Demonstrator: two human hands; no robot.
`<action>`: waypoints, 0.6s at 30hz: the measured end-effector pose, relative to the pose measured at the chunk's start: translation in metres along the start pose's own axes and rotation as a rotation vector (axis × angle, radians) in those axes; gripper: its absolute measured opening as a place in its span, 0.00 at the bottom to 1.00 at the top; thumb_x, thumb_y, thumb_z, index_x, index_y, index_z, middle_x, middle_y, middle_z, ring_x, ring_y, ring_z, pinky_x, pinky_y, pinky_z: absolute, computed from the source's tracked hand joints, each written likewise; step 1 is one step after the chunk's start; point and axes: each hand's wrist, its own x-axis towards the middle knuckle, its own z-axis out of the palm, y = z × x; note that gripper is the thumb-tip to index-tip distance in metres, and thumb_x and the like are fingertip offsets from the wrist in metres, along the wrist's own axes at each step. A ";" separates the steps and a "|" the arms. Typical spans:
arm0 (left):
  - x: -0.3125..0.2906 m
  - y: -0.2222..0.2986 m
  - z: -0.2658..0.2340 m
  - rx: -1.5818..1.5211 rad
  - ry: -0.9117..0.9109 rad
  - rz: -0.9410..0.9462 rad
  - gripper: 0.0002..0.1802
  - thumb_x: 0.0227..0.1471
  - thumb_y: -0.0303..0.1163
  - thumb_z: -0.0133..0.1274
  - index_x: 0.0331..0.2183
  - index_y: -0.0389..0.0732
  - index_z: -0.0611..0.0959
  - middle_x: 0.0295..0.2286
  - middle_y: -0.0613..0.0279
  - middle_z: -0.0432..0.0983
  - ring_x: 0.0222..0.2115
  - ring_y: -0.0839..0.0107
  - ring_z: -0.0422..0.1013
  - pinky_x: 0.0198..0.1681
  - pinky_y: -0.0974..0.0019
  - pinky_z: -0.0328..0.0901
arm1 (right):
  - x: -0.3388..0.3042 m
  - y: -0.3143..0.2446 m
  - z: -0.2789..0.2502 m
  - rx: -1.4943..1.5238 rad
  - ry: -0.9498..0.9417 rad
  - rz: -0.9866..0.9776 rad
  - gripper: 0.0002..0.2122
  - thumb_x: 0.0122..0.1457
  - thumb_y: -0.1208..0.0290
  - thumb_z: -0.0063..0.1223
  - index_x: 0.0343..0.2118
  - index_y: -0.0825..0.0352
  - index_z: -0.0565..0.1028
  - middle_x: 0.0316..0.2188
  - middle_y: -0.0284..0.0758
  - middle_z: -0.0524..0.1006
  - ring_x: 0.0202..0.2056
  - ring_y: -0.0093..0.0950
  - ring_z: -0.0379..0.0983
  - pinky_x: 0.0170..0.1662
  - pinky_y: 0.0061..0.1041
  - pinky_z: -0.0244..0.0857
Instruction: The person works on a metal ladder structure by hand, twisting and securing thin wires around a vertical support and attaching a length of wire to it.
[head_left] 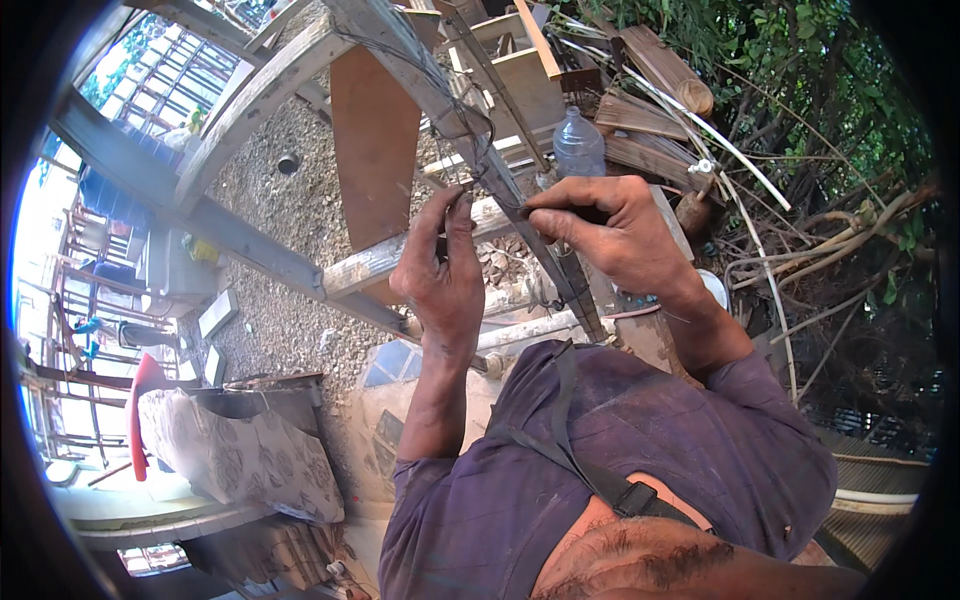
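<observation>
We have the post (554,262) between our hands, its long axis slanting away leftward; our right hand (622,235) is nearer it than our left hand (440,268). Both pinch; on what, we cannot tell.

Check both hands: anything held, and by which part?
Cannot be told for sure: the left hand and right hand both pinch close to the slanted bar, but anything in their grip is too fine to make out.

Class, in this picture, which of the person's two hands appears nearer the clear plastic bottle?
The right hand, just below the bottle in the picture; the left hand appears farther off, left of the slanting grey beam.
</observation>
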 end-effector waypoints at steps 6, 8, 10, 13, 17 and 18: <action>0.006 0.019 -0.005 -0.149 -0.161 -0.242 0.09 0.60 0.27 0.58 0.42 0.36 0.83 0.22 0.70 0.75 0.18 0.83 0.66 0.19 0.74 0.59 | 0.002 -0.006 -0.012 -0.087 0.154 -0.262 0.07 0.59 0.81 0.60 0.40 0.71 0.83 0.30 0.34 0.82 0.30 0.18 0.77 0.33 0.19 0.70; 0.011 0.031 -0.012 -0.330 -0.226 -0.485 0.10 0.61 0.29 0.57 0.42 0.35 0.82 0.19 0.71 0.71 0.16 0.85 0.62 0.16 0.76 0.53 | 0.001 0.000 -0.011 -0.156 0.176 -0.305 0.07 0.58 0.81 0.61 0.39 0.72 0.82 0.31 0.35 0.82 0.30 0.19 0.78 0.33 0.19 0.71; 0.015 0.039 -0.018 -0.498 -0.254 -0.693 0.10 0.63 0.32 0.55 0.43 0.36 0.81 0.16 0.74 0.65 0.13 0.89 0.54 0.13 0.79 0.45 | -0.001 0.014 -0.005 -0.197 0.173 -0.330 0.07 0.57 0.81 0.62 0.38 0.72 0.82 0.31 0.37 0.83 0.30 0.20 0.78 0.33 0.21 0.72; 0.010 0.034 -0.022 -0.801 -0.325 -0.866 0.11 0.64 0.35 0.53 0.43 0.37 0.80 0.15 0.77 0.59 0.11 0.89 0.49 0.11 0.80 0.42 | -0.001 0.031 0.011 -0.236 0.142 -0.331 0.06 0.56 0.81 0.63 0.37 0.72 0.82 0.31 0.37 0.83 0.30 0.22 0.79 0.32 0.22 0.73; 0.008 0.024 -0.032 -0.945 -0.303 -0.953 0.12 0.63 0.34 0.56 0.43 0.35 0.79 0.16 0.75 0.60 0.13 0.88 0.52 0.12 0.80 0.46 | 0.007 0.034 0.010 -0.209 0.144 -0.303 0.05 0.56 0.80 0.62 0.36 0.71 0.83 0.30 0.36 0.83 0.29 0.22 0.79 0.30 0.23 0.73; 0.009 0.023 -0.033 -0.800 -0.296 -0.874 0.12 0.62 0.33 0.57 0.44 0.35 0.81 0.17 0.74 0.65 0.14 0.88 0.55 0.13 0.80 0.47 | 0.009 0.030 0.002 -0.212 0.168 -0.322 0.05 0.56 0.80 0.62 0.36 0.70 0.83 0.30 0.36 0.83 0.28 0.22 0.79 0.30 0.22 0.72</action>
